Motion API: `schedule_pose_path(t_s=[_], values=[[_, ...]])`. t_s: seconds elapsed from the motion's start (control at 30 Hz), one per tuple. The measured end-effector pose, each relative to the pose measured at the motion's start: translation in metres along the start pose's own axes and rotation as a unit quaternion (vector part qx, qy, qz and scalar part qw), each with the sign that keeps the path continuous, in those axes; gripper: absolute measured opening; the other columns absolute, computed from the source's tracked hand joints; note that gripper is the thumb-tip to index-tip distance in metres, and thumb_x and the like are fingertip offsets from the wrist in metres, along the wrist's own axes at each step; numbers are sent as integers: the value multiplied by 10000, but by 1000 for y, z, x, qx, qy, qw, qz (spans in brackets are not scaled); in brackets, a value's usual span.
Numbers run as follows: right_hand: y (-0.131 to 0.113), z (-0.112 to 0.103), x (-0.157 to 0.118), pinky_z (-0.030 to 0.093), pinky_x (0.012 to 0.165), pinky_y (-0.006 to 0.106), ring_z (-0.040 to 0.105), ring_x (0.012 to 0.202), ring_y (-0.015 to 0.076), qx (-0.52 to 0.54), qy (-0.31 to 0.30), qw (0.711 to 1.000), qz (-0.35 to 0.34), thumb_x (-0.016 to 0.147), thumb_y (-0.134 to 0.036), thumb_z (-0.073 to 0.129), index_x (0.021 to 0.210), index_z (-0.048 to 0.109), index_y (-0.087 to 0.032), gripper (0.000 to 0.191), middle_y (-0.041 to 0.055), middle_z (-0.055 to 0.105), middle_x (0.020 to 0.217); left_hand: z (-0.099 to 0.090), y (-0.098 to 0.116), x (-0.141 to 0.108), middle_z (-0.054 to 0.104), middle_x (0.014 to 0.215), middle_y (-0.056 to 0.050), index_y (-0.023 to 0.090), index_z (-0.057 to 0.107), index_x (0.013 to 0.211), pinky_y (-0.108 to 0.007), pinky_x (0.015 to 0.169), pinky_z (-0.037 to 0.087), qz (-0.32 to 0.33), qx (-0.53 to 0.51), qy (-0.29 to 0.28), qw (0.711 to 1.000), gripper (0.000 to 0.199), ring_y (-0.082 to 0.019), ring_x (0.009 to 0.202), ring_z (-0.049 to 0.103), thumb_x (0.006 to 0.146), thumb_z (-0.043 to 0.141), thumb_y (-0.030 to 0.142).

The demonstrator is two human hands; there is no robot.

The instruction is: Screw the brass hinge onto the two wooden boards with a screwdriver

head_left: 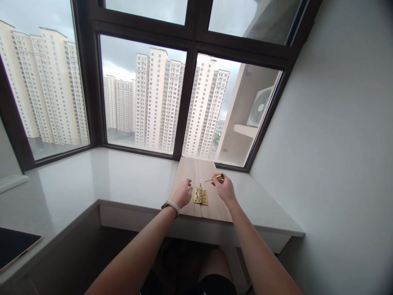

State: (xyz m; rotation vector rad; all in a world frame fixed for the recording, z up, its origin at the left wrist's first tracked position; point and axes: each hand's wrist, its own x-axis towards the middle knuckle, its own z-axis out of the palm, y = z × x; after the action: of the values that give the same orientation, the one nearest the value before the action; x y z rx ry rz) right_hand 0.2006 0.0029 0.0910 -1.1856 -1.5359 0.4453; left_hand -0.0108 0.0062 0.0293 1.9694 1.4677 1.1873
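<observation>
My right hand (225, 189) grips a small screwdriver (219, 176) by its yellow and black handle, the thin shaft pointing left over the boards. Below and left of its tip, a brass hinge (201, 196) lies opened flat across the seam between a left wooden board (185, 174) and a right wooden board (214, 200). A pin-like end sticks up at the hinge's far side. Just left of the hinge hovers my left hand (182, 194), wearing a watch on the wrist. Its fingers are bent but apart, with nothing visible between them.
The boards rest on a white windowsill counter (135, 176), reaching its front edge. Dark-framed windows (181, 123) stand behind and a white wall (331, 143) rises on the right. A dark flat device (18, 246) lies at the far left. My legs are under the counter.
</observation>
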Motion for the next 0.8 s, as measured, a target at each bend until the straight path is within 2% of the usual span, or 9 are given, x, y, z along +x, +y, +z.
schedule_pose_path(t_s=[0.13,0.3,0.5,0.8], values=[[22,2,-1,626,754,362,743,807,228,30,24,999,34,867,-516,681,976,649,-200,335,87,748,918,12,-21,-9,663,1277,-151,100,504,1411,-368,1047,411,8,114,-33,993,463,-291,1251,530,974,460,247],[32,6,1,634,740,384,749,798,242,23,32,998,45,886,-508,654,951,611,-200,317,99,750,903,23,-30,-12,671,1261,-179,66,480,1450,-400,1042,388,46,190,-37,980,508,-310,1234,541,984,400,250],[30,14,8,618,699,364,739,747,229,-13,-1,999,49,904,-499,634,896,577,-221,284,84,744,861,28,-37,-18,648,1296,-190,72,483,1452,-414,1049,368,71,206,-13,976,499,-304,1253,528,1005,365,259],[29,33,16,563,644,317,714,703,209,-69,-27,997,22,918,-448,623,917,587,-221,230,48,723,785,24,-33,-20,667,1260,-178,80,517,1410,-390,1022,376,74,204,-14,976,466,-302,1243,527,1006,374,262]])
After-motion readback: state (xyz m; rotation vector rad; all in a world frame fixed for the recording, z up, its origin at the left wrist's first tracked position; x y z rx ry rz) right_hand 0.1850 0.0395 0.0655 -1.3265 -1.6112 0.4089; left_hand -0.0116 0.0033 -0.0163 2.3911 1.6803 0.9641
